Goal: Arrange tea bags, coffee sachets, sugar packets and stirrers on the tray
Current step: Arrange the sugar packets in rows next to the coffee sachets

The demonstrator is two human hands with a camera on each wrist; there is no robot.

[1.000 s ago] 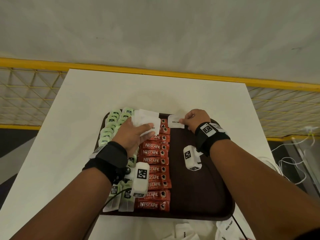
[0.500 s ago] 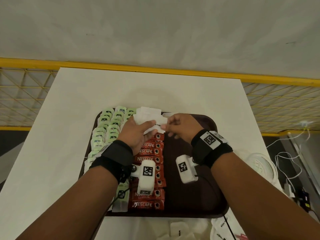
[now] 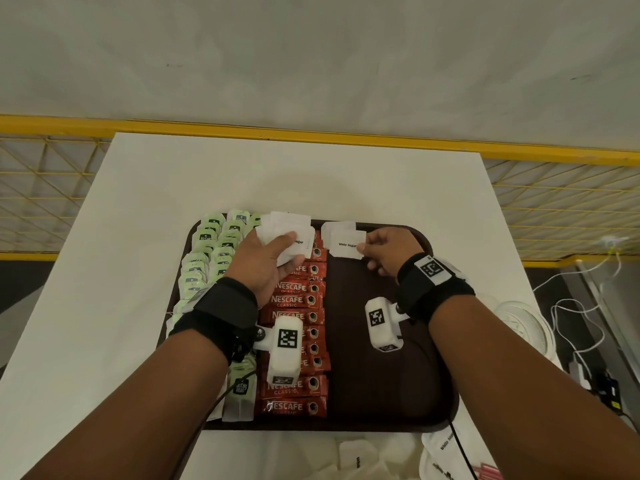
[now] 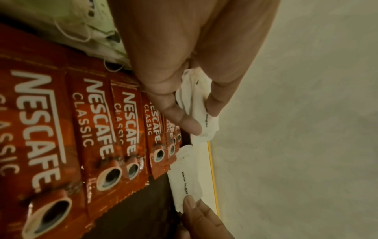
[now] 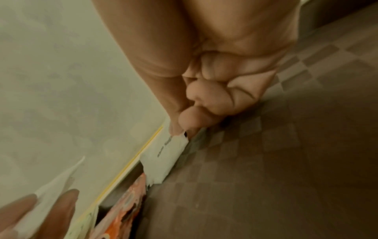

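Note:
A dark brown tray (image 3: 388,386) holds pale green tea bags (image 3: 211,244) in rows on its left and a column of red coffee sachets (image 3: 294,341) beside them. My left hand (image 3: 263,261) grips a fanned stack of white sugar packets (image 3: 287,230) over the tray's far edge, thumb on top (image 4: 184,119). My right hand (image 3: 384,251) pinches one white sugar packet (image 3: 346,244) by its right end, low at the tray's far middle, on or just above an earlier packet (image 3: 337,228). The pinch shows in the right wrist view (image 5: 180,129).
The tray sits on a white table (image 3: 138,237) with a yellow rail (image 3: 311,136) behind. More sugar packets (image 3: 443,448) lie at the near table edge. A white round object (image 3: 519,320) and cables (image 3: 571,317) lie to the right.
My right hand went to the stack in my left hand, took one sugar packet and carried it right to the tray's far middle. The left hand kept its stack.

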